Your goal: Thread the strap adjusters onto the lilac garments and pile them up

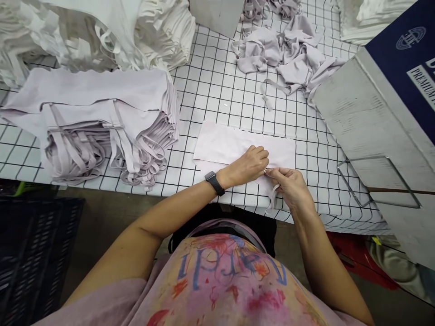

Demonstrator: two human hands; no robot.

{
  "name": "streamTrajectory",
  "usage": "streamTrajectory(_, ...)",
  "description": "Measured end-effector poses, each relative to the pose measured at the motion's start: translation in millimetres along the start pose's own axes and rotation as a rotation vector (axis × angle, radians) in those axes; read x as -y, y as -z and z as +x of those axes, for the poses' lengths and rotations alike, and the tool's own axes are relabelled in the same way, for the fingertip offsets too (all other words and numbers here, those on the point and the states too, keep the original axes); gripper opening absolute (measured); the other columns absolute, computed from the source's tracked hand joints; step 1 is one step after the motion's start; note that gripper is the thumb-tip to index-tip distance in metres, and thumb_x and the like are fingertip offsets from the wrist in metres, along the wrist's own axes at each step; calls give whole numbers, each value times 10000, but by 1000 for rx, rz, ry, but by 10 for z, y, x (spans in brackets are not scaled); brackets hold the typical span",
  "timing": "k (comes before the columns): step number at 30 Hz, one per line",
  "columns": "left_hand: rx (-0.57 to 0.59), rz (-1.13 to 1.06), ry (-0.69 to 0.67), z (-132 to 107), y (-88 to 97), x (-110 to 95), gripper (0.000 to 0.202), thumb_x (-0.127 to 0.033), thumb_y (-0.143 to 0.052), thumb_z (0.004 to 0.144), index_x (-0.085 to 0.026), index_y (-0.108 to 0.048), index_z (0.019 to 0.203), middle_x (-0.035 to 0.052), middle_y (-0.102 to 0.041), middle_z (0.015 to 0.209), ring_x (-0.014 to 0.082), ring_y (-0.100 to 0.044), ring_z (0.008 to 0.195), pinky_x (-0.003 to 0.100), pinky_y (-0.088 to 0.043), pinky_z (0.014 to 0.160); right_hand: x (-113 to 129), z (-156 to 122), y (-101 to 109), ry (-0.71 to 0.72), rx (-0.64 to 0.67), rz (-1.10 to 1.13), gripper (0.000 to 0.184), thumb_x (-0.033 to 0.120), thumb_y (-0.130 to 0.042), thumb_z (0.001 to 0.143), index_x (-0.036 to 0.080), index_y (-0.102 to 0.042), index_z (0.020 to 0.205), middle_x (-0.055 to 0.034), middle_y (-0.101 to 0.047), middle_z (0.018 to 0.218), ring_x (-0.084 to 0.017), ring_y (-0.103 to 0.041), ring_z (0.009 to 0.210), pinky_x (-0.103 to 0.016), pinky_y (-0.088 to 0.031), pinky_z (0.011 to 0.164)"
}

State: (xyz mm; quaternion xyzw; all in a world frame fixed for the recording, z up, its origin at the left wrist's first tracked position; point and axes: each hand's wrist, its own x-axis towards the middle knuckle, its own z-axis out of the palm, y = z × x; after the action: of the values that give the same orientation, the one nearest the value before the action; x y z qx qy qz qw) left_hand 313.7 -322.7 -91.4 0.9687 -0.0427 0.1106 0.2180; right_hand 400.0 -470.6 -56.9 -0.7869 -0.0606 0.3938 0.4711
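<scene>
A pale pink strapped garment [220, 140] lies flat on the checked tablecloth in front of me. My left hand [249, 163], with a dark watch on its wrist, is closed over the garment's near edge; its fingertips are hidden from view. Beside it, my right hand [292, 183] pinches the garment's strap near a small fitting at the edge. A loose loop of strap [271, 199] hangs below the right fingers, towards the table's front edge. Both hands almost touch each other.
On the left stands a thick stack of pink strapped garments [102, 95], with white garments [163, 31] behind. A loose pink heap [288, 50] lies at the back. At right are a cardboard box [367, 104] and a bent wire frame [380, 158]. The checked tablecloth [210, 77] covers the table.
</scene>
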Motion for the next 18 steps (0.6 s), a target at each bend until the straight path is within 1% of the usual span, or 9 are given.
streamTrajectory(4,4,38,-26,-2,-1,-10,193,-136,-512,1005,-132,-629,852,120,-644,973,256,-531,983,380,-385,840,34,10,20,8,20,-71,328,440,-831,628,161,-666,578,21,-485,521,-80,-358,475,-245,-238,427)
streamTrajectory(6,-9,50,-45,-2,-4,-15,226,-122,-482,1013,-128,-631,843,123,-642,958,254,-530,976,381,-384,837,53,31,37,14,29,-113,307,425,-814,641,156,-676,587,16,-501,524,-82,-365,485,-247,-254,441)
streamTrajectory(9,-30,55,-64,-2,-11,-19,265,-106,-447,1021,-132,-627,829,118,-638,933,249,-523,952,379,-388,828,87,46,51,35,11,-173,273,390,-786,667,149,-680,595,16,-504,532,-81,-366,505,-243,-268,461)
streamTrajectory(13,-27,67,-53,2,-21,-16,244,-92,-458,1006,-134,-627,835,107,-632,921,242,-518,940,371,-391,818,159,20,56,20,30,-195,282,384,-798,650,146,-659,586,26,-483,524,-68,-328,496,-238,-238,458)
streamTrajectory(18,-12,79,-38,3,-24,-12,202,-111,-488,998,-133,-634,861,100,-635,945,243,-522,954,361,-387,828,196,18,71,-19,84,-140,366,378,-821,588,172,-540,479,53,-392,471,-54,-283,478,-242,-189,458)
